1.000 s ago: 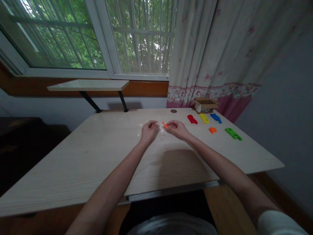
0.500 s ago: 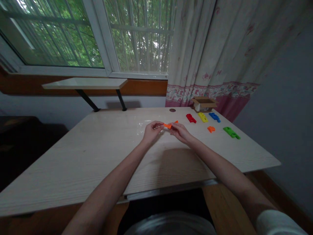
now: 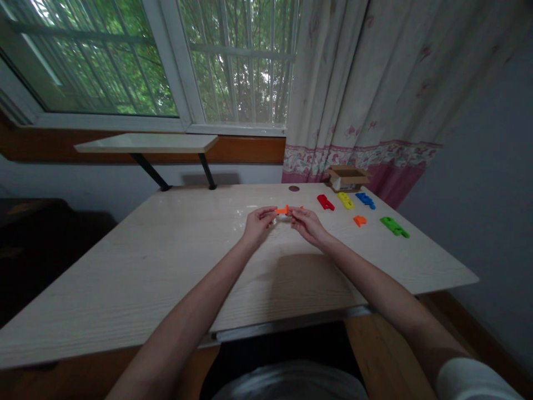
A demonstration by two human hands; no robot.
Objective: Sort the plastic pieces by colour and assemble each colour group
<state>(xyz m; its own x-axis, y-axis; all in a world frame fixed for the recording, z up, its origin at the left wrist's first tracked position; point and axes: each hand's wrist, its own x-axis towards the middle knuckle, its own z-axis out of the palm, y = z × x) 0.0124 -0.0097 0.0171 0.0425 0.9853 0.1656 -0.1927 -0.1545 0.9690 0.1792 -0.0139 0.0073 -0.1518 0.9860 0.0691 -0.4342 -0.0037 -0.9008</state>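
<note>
Both my hands meet over the middle of the pale wooden table [image 3: 166, 266]. My left hand [image 3: 259, 223] and my right hand [image 3: 305, 223] pinch the two ends of a small orange plastic piece [image 3: 283, 210], held just above the tabletop. To the right lie a red piece [image 3: 325, 202], a yellow piece [image 3: 346, 200], a blue piece [image 3: 365, 200], a smaller orange piece [image 3: 360, 220] and a green piece [image 3: 393, 226].
A small open cardboard box [image 3: 348, 177] stands at the table's far right edge by the curtain [image 3: 366, 89]. A dark round disc [image 3: 293, 188] lies near the back edge. A narrow shelf [image 3: 145, 143] juts out under the window.
My left hand has joined the right in gripping the orange piece, which has turned level between the fingertips. The view has shifted slightly.
</note>
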